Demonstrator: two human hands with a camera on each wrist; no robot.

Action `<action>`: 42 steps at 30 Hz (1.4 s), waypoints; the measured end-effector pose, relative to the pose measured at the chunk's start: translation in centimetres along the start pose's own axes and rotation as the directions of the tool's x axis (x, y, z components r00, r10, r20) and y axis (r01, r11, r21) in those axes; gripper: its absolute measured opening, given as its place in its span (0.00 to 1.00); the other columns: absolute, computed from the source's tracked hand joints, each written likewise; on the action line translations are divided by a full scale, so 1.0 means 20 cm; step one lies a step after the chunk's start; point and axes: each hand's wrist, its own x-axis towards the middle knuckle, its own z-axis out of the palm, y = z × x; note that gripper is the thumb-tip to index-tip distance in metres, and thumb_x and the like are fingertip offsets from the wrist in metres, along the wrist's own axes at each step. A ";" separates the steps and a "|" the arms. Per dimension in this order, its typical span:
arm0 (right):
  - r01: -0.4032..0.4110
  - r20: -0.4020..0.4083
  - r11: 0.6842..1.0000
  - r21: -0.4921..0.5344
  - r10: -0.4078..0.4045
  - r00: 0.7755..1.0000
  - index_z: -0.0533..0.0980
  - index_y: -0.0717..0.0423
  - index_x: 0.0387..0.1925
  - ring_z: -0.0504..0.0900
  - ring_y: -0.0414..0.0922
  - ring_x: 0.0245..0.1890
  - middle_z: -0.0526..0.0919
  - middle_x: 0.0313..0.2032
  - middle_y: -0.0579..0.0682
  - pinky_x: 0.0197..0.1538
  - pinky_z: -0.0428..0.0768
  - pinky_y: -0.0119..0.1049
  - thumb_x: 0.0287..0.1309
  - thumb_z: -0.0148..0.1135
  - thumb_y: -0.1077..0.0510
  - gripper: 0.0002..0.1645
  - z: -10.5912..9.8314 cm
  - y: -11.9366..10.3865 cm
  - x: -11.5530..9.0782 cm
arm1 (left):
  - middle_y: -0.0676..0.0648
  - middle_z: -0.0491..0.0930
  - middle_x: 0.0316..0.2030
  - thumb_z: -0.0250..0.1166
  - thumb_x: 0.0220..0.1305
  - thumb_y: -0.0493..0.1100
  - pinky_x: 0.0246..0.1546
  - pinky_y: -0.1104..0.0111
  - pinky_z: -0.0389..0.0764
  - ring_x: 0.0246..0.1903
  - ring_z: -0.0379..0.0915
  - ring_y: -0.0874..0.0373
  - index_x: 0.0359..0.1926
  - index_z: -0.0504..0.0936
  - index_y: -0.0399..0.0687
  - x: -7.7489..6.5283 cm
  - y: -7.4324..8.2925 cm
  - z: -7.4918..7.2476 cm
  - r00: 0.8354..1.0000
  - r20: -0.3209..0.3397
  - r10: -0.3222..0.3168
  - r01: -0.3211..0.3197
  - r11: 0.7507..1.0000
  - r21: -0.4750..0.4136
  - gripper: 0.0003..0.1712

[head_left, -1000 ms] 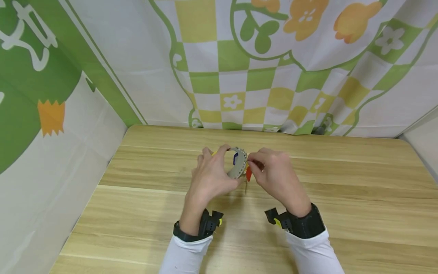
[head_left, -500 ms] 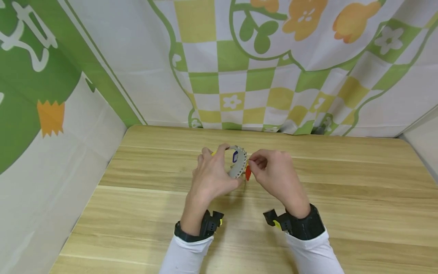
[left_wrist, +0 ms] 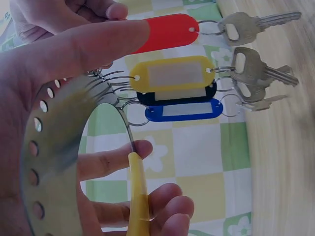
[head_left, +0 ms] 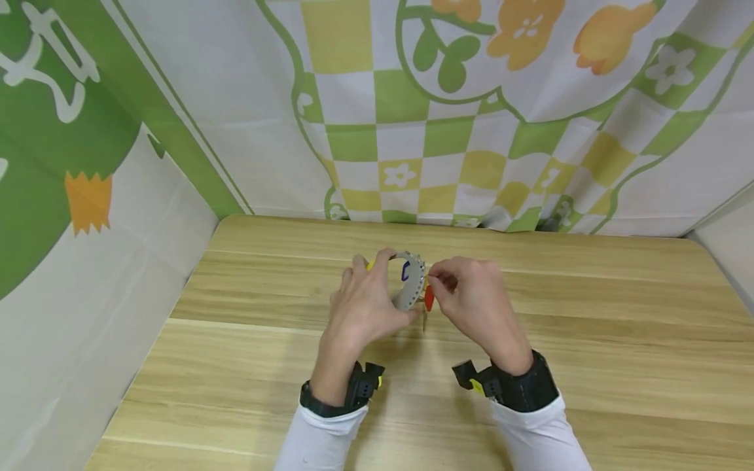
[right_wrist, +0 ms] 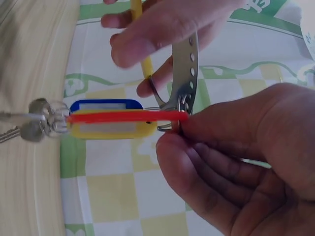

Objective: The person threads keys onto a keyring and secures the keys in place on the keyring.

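My left hand (head_left: pixel 362 297) holds up a large metal key ring (head_left: pixel 411 288), a hoop with a row of holes along its band and a yellow grip (left_wrist: pixel 139 196). Red (left_wrist: pixel 172 32), yellow (left_wrist: pixel 172 73), black (left_wrist: pixel 150 96) and blue (left_wrist: pixel 184 111) key tags hang from the band on small rings, with keys (left_wrist: pixel 241 28) at their far ends. In the right wrist view, the thumb and forefinger of my right hand (right_wrist: pixel 236 157) pinch the small ring at the red tag's end, right beside the band. Those fingertips mostly hide this ring.
Under both hands lies a wood-grain table (head_left: pixel 235 366). A white cloth with a green and yellow check (head_left: pixel 400 140) hangs behind its far edge, and a green and white cloth wall (head_left: pixel 147 216) stands to the left.
The red tag sways slightly beside the band, and my right hand shifts a little at the pinch. My left hand keeps its hold on the large key ring with hardly any movement.
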 end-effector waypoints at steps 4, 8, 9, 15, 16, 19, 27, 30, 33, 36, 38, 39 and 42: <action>0.079 0.026 0.997 -0.020 -0.078 0.997 0.80 0.53 0.27 0.71 0.33 0.20 0.76 0.23 0.41 0.24 0.70 0.28 0.50 0.59 0.64 0.05 0.00 0.01 0.00 | 0.43 0.65 0.48 0.72 0.31 0.61 0.30 0.57 0.68 0.41 0.64 0.50 0.67 0.58 0.62 0.00 0.00 0.00 1.000 0.021 -0.007 0.006 1.000 0.023 0.57; 0.138 0.038 0.990 -0.035 -0.136 0.990 0.79 0.53 0.25 0.68 0.34 0.19 0.73 0.21 0.40 0.23 0.68 0.29 0.50 0.57 0.65 0.07 0.01 0.02 0.00 | 0.42 0.64 0.47 0.72 0.31 0.58 0.29 0.58 0.67 0.39 0.63 0.50 0.67 0.57 0.61 0.00 0.00 0.00 0.999 0.042 -0.013 0.011 0.999 0.051 0.57; 0.146 0.038 0.989 -0.037 -0.144 0.989 0.79 0.53 0.25 0.67 0.34 0.18 0.72 0.21 0.40 0.23 0.67 0.29 0.50 0.57 0.65 0.07 0.01 0.02 0.00 | 0.43 0.64 0.47 0.72 0.31 0.58 0.28 0.59 0.67 0.38 0.63 0.51 0.68 0.57 0.62 0.00 0.00 0.00 0.999 0.045 -0.014 0.012 0.998 0.055 0.57; 0.085 0.059 0.996 -0.010 -0.084 0.995 0.80 0.54 0.28 0.71 0.32 0.21 0.76 0.23 0.41 0.25 0.70 0.27 0.51 0.58 0.63 0.05 0.01 0.02 0.00 | 0.43 0.64 0.47 0.71 0.30 0.56 0.29 0.58 0.67 0.38 0.63 0.51 0.67 0.58 0.62 0.00 0.00 0.00 0.999 0.043 -0.028 0.026 0.999 0.043 0.57; 0.055 0.064 0.999 -0.001 -0.054 0.996 0.80 0.54 0.29 0.72 0.32 0.22 0.77 0.24 0.41 0.26 0.71 0.27 0.51 0.59 0.62 0.04 0.01 0.02 0.00 | 0.44 0.64 0.46 0.71 0.30 0.55 0.29 0.58 0.67 0.39 0.63 0.51 0.67 0.58 0.62 0.00 0.00 0.00 0.999 0.040 -0.032 0.030 0.999 0.035 0.57; -0.049 0.078 0.998 0.026 0.047 0.996 0.80 0.52 0.28 0.74 0.33 0.23 0.78 0.23 0.41 0.28 0.72 0.27 0.51 0.60 0.60 0.03 0.00 0.01 0.00 | 0.44 0.63 0.47 0.70 0.29 0.54 0.30 0.58 0.67 0.40 0.62 0.50 0.67 0.58 0.63 0.00 0.01 0.00 0.999 0.028 -0.042 0.041 0.999 0.013 0.57; -0.150 0.064 0.988 0.041 0.147 0.987 0.79 0.51 0.24 0.75 0.33 0.21 0.77 0.21 0.39 0.27 0.72 0.28 0.49 0.60 0.59 0.04 0.00 -0.01 0.00 | 0.44 0.63 0.48 0.68 0.29 0.52 0.30 0.57 0.67 0.40 0.62 0.49 0.67 0.59 0.62 0.00 0.02 0.00 0.999 0.008 -0.052 0.052 0.999 0.009 0.55; -0.106 0.044 0.994 0.027 0.104 0.994 0.80 0.51 0.25 0.74 0.32 0.21 0.77 0.20 0.39 0.26 0.72 0.27 0.49 0.59 0.61 0.04 0.00 -0.01 0.00 | 0.43 0.63 0.48 0.68 0.29 0.51 0.30 0.57 0.67 0.40 0.62 0.48 0.67 0.59 0.62 0.01 0.02 0.00 0.999 0.012 -0.053 0.053 0.998 0.017 0.55; -0.042 0.037 0.999 0.020 0.041 0.998 0.80 0.52 0.26 0.73 0.31 0.20 0.77 0.21 0.40 0.26 0.71 0.28 0.49 0.59 0.62 0.05 0.00 0.00 0.00 | 0.43 0.63 0.48 0.68 0.28 0.52 0.31 0.57 0.67 0.40 0.62 0.48 0.67 0.59 0.63 0.01 0.02 0.00 0.999 0.015 -0.052 0.051 0.998 0.022 0.56; 0.025 0.040 1.000 0.006 -0.025 0.999 0.81 0.52 0.27 0.72 0.31 0.20 0.77 0.22 0.40 0.25 0.71 0.28 0.49 0.59 0.63 0.05 -0.01 0.01 0.00 | 0.44 0.63 0.47 0.68 0.28 0.52 0.30 0.58 0.67 0.40 0.61 0.48 0.67 0.60 0.63 0.01 0.02 0.00 0.999 0.016 -0.044 0.044 0.999 0.023 0.55; 0.067 0.043 0.998 -0.003 -0.067 0.997 0.81 0.51 0.27 0.71 0.32 0.20 0.76 0.22 0.39 0.24 0.70 0.28 0.50 0.59 0.63 0.06 -0.01 0.02 0.00 | 0.43 0.63 0.47 0.68 0.28 0.51 0.29 0.58 0.67 0.40 0.61 0.49 0.66 0.60 0.63 0.01 0.02 0.01 0.999 0.018 -0.039 0.038 0.999 0.026 0.55; 0.085 0.044 0.996 -0.008 -0.084 0.995 0.80 0.51 0.26 0.70 0.32 0.20 0.75 0.22 0.39 0.24 0.69 0.28 0.50 0.58 0.63 0.06 -0.01 0.02 0.00 | 0.44 0.63 0.46 0.68 0.28 0.51 0.29 0.58 0.66 0.40 0.61 0.49 0.66 0.60 0.63 0.01 0.02 0.01 0.999 0.019 -0.037 0.037 0.999 0.027 0.55; 0.115 0.049 0.993 -0.017 -0.115 0.992 0.80 0.50 0.26 0.69 0.32 0.20 0.74 0.22 0.39 0.24 0.69 0.28 0.52 0.58 0.63 0.07 -0.01 0.03 0.00 | 0.44 0.63 0.46 0.67 0.28 0.50 0.29 0.58 0.66 0.39 0.61 0.49 0.66 0.60 0.64 0.01 0.02 0.01 0.999 0.020 -0.035 0.034 0.999 0.025 0.55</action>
